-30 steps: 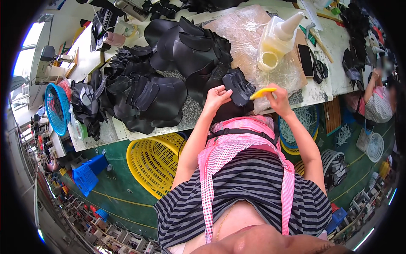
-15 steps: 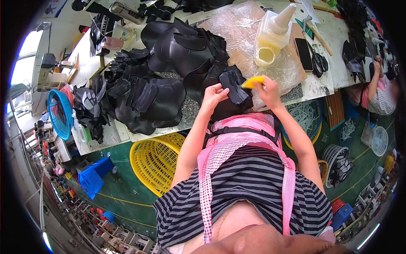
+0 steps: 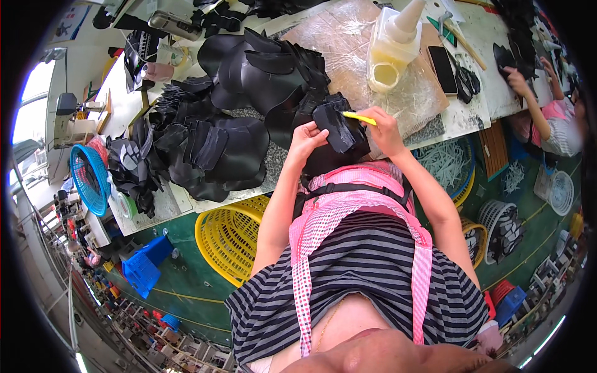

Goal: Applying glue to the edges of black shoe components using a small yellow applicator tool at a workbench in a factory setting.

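One black piece (image 3: 337, 129) is pinched by the left hand (image 3: 306, 140); the right hand (image 3: 385, 132) pinches a yellow tool (image 3: 360, 117) over it.

A grey-striped black top (image 3: 367, 264), pink checked apron (image 3: 317, 217), black waist strap (image 3: 354, 191) and thin gold necklace (image 3: 324, 326) are worn.

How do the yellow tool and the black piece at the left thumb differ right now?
Colour: the yellow tool is bright, the black piece dark.
Shape: the tool looks narrow from this angle; the piece looks broad.
Hold: the right hand grips the tool, while the left hand holds the piece by its left edge.
Shared: both are in front of the pink apron.
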The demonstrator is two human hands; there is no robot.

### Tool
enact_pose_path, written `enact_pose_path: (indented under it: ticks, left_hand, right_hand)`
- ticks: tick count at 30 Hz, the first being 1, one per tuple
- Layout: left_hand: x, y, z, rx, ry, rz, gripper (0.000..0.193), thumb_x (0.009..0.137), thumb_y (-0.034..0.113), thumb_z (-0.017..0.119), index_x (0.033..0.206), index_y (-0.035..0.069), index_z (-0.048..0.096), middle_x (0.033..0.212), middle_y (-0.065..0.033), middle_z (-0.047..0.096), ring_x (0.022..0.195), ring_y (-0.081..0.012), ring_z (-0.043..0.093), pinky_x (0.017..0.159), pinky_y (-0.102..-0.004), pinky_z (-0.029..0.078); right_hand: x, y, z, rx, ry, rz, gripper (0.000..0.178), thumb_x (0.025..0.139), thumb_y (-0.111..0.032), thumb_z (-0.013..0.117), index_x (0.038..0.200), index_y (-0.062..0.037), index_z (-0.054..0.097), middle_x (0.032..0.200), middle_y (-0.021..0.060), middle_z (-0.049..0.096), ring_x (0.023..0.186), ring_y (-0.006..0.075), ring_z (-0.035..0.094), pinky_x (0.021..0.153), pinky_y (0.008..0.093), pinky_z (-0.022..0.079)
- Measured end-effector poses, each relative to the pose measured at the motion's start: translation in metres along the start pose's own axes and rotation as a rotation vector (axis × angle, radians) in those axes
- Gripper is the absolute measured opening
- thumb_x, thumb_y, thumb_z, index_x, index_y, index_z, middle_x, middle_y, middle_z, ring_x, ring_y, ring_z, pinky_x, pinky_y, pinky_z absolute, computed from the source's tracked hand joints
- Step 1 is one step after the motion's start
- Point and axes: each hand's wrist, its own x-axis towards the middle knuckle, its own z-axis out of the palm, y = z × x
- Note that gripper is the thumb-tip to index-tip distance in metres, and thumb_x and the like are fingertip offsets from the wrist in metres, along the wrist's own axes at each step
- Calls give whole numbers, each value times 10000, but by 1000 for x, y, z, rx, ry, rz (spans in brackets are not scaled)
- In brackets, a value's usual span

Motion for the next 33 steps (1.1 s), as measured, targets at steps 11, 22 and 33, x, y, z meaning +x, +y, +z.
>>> enact_pose_path:
  ticks: [11,22,33]
  left_hand:
    - [3,2,2,21,3,-5,285,923,68,649,1205,30,645,1049,-19,713,912,-87,658,776,-251,535]
    - [4,-2,-1,51,-59,-1,279,919,95,672,1192,45,641,1039,-9,706,917,-81,654,795,-243,527]
    - [6,-8,2,53,-13,73,276,919,41,650,1192,18,617,1026,-16,701,902,-83,643,801,-235,507]
  right_hand:
    - [-39,-15,-35,-76,134,-92,245,778,80,609,991,-23,670,915,146,656,868,319,663,747,355,526]
    - [5,-18,0,51,-20,-74,78,934,-72,595,948,-29,658,818,106,635,681,246,627,620,348,484]
    - [16,6,17,-4,223,64,110,949,-98,597,957,-6,658,793,103,607,634,219,597,581,327,455]
